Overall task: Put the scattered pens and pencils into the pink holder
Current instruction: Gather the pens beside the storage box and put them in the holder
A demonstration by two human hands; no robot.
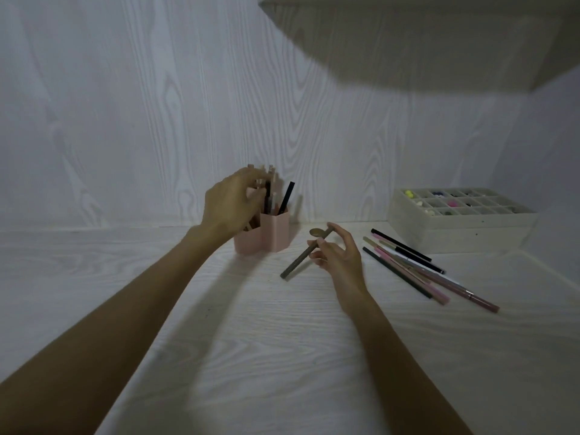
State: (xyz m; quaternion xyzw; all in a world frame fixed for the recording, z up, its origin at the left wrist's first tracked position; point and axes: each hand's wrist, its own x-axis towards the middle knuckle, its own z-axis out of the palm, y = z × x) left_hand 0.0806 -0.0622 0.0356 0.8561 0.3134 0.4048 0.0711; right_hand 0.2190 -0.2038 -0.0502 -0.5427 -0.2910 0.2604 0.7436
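Note:
The pink holder [273, 231] stands near the back wall with several pens and pencils upright in it. My left hand [230, 205] is raised in front of its left side, fingertips among the tops of the pens there; whether it holds one I cannot tell. My right hand [337, 251] pinches a grey pen with a round top [301, 255] slantwise just above the table, right of the holder. Several loose pens and pencils [417, 270], pink, black and olive, lie in a fan on the table to the right.
A white desk [251, 340] runs to a wood-grain back wall. A compartment box [458, 221] with small coloured items sits at the back right. A shelf [439, 36] overhangs the upper right.

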